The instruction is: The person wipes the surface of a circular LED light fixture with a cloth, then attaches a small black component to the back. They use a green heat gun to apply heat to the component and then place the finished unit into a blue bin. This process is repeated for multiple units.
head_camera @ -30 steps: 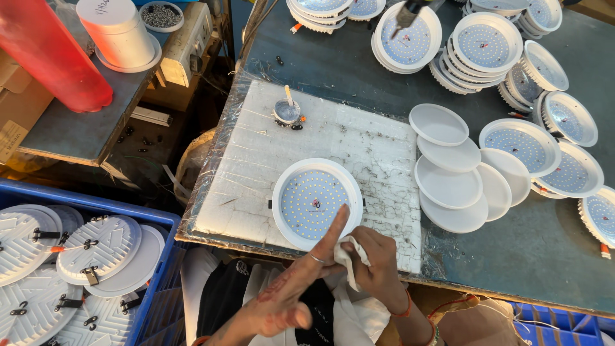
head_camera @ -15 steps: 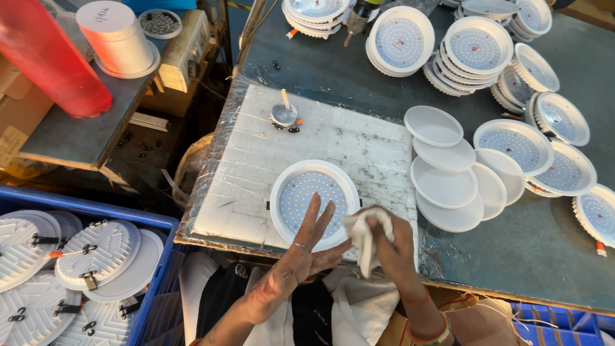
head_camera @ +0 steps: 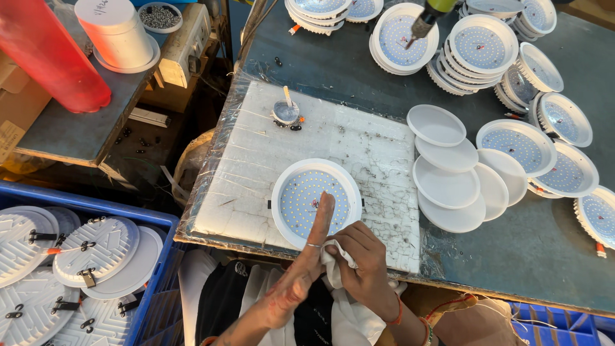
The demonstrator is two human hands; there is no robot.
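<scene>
- Sitting over a dark blue-grey metal table (head_camera: 525,256), you are looking down at a white foam slab (head_camera: 256,173) wrapped in clear plastic film, its top rough and speckled with dark bits.
- You are stretching your left hand (head_camera: 301,275) out flat, fingers pressed together and straight, the tips lying over the near rim of a round white lamp (head_camera: 301,192) that is resting on the slab, its face dotted with small yellow diodes.
- You are pinching a crumpled white cloth (head_camera: 333,263) in your right hand (head_camera: 365,263), touching the side of the left hand, just below the lamp.
- Smooth white round covers (head_camera: 448,186) are overlapping on the table to the right of the slab, with more dotted lamps (head_camera: 487,45) stacked beyond them.
- A blue crate (head_camera: 154,256) on the left is holding ribbed white lamp backs (head_camera: 96,250) with metal clips.
- A red cylinder (head_camera: 45,51) is leaning on a grey side shelf (head_camera: 70,128).
</scene>
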